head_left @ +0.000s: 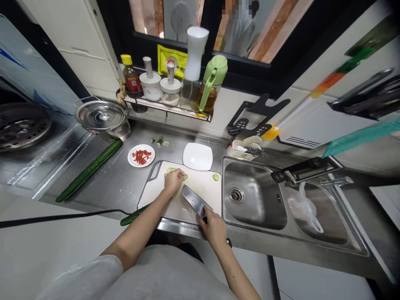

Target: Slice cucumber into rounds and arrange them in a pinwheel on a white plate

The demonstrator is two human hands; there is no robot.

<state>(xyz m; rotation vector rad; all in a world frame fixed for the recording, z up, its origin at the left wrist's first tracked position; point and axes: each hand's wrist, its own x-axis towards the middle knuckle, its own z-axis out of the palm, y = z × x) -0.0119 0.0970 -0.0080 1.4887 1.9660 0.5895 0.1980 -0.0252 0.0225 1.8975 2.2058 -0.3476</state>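
My left hand (173, 182) is over the upper part of the white cutting board (150, 192), its fingers pinched together at some cucumber slices (185, 177). Part of those slices is hidden behind the fingers. My right hand (215, 227) grips a kitchen knife (194, 201) with a broad blade. The blade lies low over the board, angled up to the left, apart from my left hand. One loose cucumber slice (216, 177) rests near the board's right edge. Beneath my left forearm, a cucumber piece (135, 215) shows at the board's lower left.
Behind the board stand a white square plate (197, 156) and a round plate (132, 162) with chopped red pieces. A whole cucumber (89, 171) lies left, near a lidded steel pot (114, 130). The sink (253, 196) borders the right side. A condiment shelf (175, 105) hangs above.
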